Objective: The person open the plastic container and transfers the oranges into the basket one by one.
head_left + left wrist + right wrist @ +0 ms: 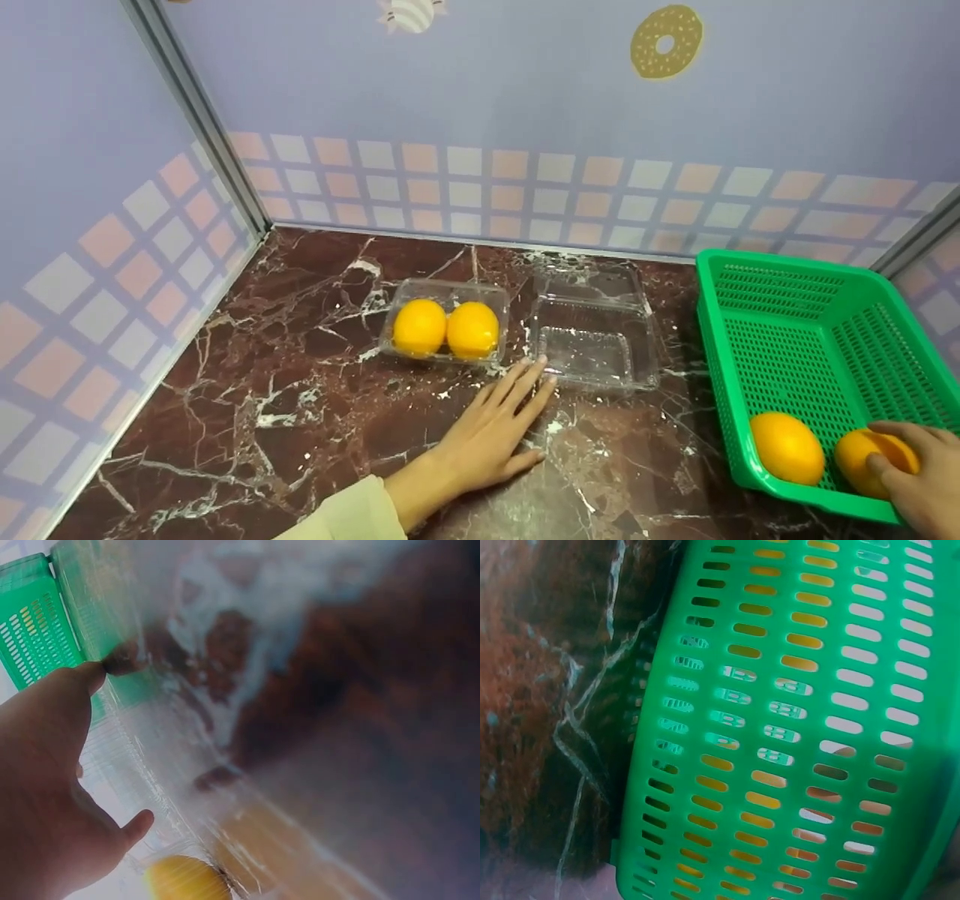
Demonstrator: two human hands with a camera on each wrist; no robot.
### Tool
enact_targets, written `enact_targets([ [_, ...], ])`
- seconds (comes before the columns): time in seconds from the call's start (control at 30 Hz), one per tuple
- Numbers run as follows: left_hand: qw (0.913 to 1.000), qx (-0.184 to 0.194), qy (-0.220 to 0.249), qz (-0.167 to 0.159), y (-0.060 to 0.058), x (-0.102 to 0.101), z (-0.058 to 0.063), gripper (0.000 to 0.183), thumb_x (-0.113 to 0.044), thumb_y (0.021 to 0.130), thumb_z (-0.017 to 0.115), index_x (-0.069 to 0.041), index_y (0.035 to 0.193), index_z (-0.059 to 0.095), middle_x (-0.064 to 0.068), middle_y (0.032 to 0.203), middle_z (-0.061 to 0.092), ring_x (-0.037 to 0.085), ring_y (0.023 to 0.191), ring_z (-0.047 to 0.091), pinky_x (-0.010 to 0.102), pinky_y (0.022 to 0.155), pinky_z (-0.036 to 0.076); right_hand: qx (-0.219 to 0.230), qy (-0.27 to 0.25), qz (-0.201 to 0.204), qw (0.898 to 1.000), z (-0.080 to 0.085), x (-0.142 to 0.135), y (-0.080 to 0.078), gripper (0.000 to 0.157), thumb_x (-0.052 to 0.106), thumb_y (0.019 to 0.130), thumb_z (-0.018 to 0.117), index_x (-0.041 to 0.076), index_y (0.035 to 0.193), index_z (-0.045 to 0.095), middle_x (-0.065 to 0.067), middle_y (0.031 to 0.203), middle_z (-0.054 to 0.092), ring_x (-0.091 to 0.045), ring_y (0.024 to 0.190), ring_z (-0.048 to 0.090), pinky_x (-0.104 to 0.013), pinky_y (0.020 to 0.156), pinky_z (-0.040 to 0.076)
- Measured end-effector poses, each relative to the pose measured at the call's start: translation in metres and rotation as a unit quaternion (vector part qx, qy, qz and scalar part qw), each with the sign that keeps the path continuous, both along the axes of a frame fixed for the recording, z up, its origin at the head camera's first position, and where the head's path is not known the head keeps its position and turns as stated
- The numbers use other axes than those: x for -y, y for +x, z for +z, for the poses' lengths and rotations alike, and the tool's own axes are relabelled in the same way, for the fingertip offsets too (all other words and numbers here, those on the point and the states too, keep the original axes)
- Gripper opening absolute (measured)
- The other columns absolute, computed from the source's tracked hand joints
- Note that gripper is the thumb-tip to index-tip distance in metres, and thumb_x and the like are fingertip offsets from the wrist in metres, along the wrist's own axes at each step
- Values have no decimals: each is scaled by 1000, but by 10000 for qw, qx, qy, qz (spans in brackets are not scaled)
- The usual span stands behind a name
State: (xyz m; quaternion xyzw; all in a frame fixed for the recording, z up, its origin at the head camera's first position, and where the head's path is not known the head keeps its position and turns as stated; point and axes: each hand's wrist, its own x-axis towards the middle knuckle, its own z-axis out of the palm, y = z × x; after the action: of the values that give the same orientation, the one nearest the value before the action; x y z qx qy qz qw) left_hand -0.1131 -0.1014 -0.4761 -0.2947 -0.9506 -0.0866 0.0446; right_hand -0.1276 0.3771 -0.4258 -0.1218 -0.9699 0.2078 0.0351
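My left hand (pixel 491 431) lies on the dark marbled table with its fingers spread, fingertips right at the front edge of an open clear plastic box (pixel 586 358). Left of that box stands another clear plastic box (pixel 444 289) with two oranges (pixel 420 327) side by side in it. At the far right my right hand (pixel 926 472) grips an orange (pixel 855 459) at the near end of a green plastic basket (pixel 814 307). A second orange (pixel 786 448) lies beside it in the basket. Through the basket's slots, the right wrist view shows orange patches.
A wall panel (pixel 480 82) with printed squares runs along the table's back edge, and another panel (pixel 67 262) closes the left side. The basket's raised rim (pixel 724 375) stands right of the open box.
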Motion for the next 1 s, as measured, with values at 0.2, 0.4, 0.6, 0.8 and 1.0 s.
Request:
enact_targets([
  [0.2,9998,-197,-26,-76,2,3,0,96,-54,99,67,-11,171,19,17,178,1,36,164,12,54,125,37,-451,3,295,9985,-7,-1,4,35,-1,100,55,-18,130,51,-47,133,38,-64,124,35,-81,101,33],
  [0.4,9998,-183,-76,-91,1,-1,2,99,-55,99,66,-13,171,13,15,178,-7,36,164,9,53,127,32,-1127,-318,228,9929,-7,1,9,32,-5,97,51,-20,126,51,-47,132,39,-64,127,33,-78,105,29],
  [0.6,9997,-232,-43,-39,2,0,1,99,-55,99,66,-13,171,14,16,178,-5,35,164,9,53,128,30,-1777,-650,-220,9817,7,20,11,30,0,102,51,-16,127,58,-42,138,46,-59,136,36,-73,120,26],
  [0.8,9996,-264,-56,-91,1,1,-1,96,-55,100,64,-12,171,16,17,178,-2,37,163,14,53,127,32,-2362,-749,5,9688,17,42,19,30,0,103,54,-15,128,60,-41,136,51,-59,134,40,-74,120,27],
  [1.0,9997,-179,-105,-100,1,0,0,95,-55,101,63,-11,171,16,18,178,-1,37,163,16,52,128,31,-2350,-509,324,9701,30,68,27,32,4,101,61,-6,131,66,-34,138,58,-56,128,50,-75,106,40],
])
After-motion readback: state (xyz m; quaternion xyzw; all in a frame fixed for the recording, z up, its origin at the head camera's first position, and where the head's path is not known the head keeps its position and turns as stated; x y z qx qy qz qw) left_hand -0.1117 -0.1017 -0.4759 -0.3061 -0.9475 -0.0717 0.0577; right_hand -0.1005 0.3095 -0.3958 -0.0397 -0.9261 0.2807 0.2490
